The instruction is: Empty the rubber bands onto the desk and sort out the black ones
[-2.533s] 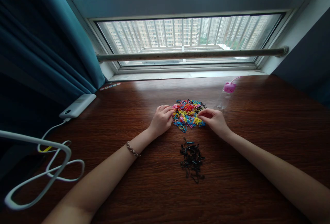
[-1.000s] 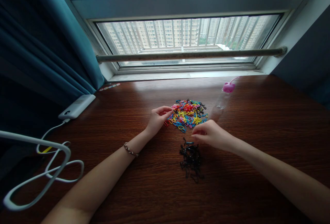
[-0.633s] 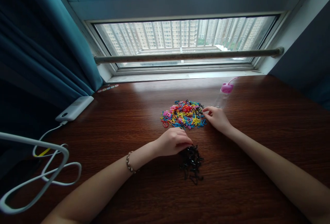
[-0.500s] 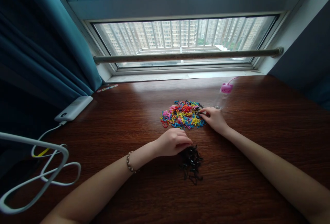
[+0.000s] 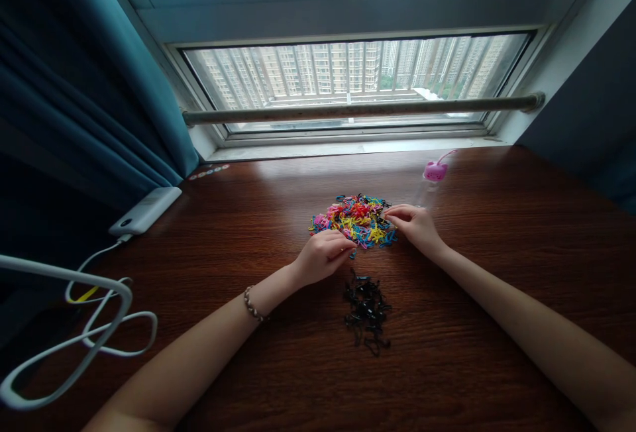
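A heap of small multicoloured rubber bands [image 5: 355, 220] lies mid-table. My right hand [image 5: 416, 228] reaches its right edge, thumb and fingertips pinched together beside some black bands; what is between them is too small to make out. At the heap's front edge is my left hand [image 5: 325, 256], a braided band on its wrist, with thumb and fingers pressed together. Whatever they hold is hidden. A single blue rubber band [image 5: 352, 254] shows just under those fingertips. Nearer to me, apart from both hands, sits a separate pile of black rubber bands [image 5: 368, 313].
Behind my right hand stands a clear bottle with a pink animal-shaped cap [image 5: 435, 171]. A white power bank [image 5: 145, 211] with a looped white cable [image 5: 119, 352] is at the left by the blue curtain [image 5: 99, 74]. A window rail [image 5: 358, 110] runs beyond the table [image 5: 472, 346].
My left hand has moved away from the black pile, up and left to the heap's front edge, uncovering the black bands. My right hand has barely shifted at the heap's right side.
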A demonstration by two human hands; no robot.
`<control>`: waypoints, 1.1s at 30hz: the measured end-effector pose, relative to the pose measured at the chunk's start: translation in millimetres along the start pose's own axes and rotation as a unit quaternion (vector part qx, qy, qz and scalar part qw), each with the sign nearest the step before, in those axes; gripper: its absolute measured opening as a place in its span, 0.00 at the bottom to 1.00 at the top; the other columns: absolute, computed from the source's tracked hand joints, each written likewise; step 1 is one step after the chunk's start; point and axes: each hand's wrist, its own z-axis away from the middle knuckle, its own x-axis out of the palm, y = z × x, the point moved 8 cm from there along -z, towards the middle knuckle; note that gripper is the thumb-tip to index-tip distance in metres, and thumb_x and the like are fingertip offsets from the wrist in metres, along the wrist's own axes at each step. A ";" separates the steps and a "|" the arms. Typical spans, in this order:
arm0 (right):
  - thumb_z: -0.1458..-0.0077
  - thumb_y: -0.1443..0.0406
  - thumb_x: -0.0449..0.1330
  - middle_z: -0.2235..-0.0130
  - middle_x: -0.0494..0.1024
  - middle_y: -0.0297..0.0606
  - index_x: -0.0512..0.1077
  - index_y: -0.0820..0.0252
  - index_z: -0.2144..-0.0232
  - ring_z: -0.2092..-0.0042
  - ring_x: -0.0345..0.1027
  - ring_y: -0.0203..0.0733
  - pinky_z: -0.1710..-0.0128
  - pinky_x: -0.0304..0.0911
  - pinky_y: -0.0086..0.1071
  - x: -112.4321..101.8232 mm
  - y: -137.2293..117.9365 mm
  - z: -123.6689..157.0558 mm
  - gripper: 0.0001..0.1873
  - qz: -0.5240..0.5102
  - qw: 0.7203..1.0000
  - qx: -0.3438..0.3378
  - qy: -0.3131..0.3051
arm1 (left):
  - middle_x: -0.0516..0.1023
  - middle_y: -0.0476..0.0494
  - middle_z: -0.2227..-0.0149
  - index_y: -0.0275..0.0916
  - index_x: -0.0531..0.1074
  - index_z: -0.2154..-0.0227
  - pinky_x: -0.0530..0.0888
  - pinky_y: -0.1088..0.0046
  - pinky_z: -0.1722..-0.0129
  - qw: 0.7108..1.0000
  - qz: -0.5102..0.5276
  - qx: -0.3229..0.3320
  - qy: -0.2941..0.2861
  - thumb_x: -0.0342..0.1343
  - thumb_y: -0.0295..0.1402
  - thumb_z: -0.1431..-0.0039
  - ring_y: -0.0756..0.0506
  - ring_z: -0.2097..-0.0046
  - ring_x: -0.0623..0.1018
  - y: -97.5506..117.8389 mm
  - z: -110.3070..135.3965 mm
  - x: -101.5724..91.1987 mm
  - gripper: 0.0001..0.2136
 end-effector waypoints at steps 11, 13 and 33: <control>0.53 0.67 0.59 0.71 0.77 0.36 0.72 0.60 0.62 0.70 0.69 0.38 0.67 0.64 0.33 8.9 9.8 5.1 0.13 0.077 0.997 0.002 -0.023 | 0.77 0.43 0.68 0.37 0.72 0.67 0.71 0.67 0.59 0.998 -0.040 -0.014 0.038 0.50 0.28 0.43 0.47 0.63 0.74 -11.7 2.8 -4.3 0.06; 0.53 0.66 0.59 0.71 0.76 0.36 0.71 0.60 0.61 0.71 0.68 0.37 0.69 0.64 0.32 8.3 4.5 5.1 0.14 0.047 0.999 0.004 -0.022 | 0.77 0.43 0.68 0.37 0.72 0.67 0.71 0.67 0.59 0.998 -0.046 -0.012 0.033 0.50 0.28 0.43 0.47 0.62 0.74 -10.6 3.3 -3.3 0.06; 0.42 0.70 0.47 0.66 0.72 0.42 0.70 0.59 0.63 0.62 0.64 0.44 0.60 0.62 0.35 16.9 -56.2 26.1 0.12 0.176 0.967 -0.180 -0.044 | 0.59 0.37 0.42 0.41 0.61 0.47 0.54 0.48 0.43 0.985 -0.160 0.012 -0.061 0.51 0.32 0.43 0.37 0.39 0.52 4.4 1.3 14.8 0.19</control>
